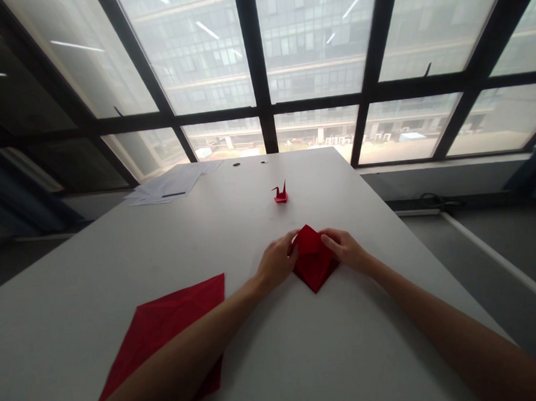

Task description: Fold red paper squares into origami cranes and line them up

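Observation:
A folded red paper square [314, 259] lies diamond-wise on the white table [350, 353]. My left hand [277, 261] pinches its left edge with curled fingers. My right hand [346, 248] presses and grips its right edge, fingers bent onto the paper. Farther back stands a small finished red paper crane [281, 193], apart from both hands.
A larger creased red paper sheet [167, 334] lies at the near left, partly under my left forearm. White papers [171, 185] are stacked at the far left corner. Two small dark spots [236, 164] mark the table's far edge. Big windows rise behind; floor drops away on the right.

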{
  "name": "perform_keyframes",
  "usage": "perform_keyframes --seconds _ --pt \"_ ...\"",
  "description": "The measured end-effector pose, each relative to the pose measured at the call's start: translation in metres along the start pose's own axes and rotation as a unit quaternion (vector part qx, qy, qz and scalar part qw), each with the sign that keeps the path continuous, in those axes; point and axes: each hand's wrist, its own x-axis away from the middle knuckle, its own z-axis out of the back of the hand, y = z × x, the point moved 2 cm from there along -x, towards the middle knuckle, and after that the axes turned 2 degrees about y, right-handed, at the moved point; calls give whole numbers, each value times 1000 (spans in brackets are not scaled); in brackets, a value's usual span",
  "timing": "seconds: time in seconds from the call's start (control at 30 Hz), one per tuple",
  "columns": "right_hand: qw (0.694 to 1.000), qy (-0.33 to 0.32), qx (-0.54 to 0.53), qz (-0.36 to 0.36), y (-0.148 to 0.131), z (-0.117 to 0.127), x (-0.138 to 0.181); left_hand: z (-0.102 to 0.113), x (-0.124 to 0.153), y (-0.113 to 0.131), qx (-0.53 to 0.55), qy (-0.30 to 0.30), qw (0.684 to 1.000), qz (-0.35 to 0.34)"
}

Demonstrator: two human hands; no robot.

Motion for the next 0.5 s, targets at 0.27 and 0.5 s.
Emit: perform_keyframes --seconds 0.27,0.5 --pt "999 12 31 16 6 -1 2 -1 1 -7 16 11 999 34" --pt "975 22 215 57 4 -9 6 -1 3 -5 115 -33 993 16"
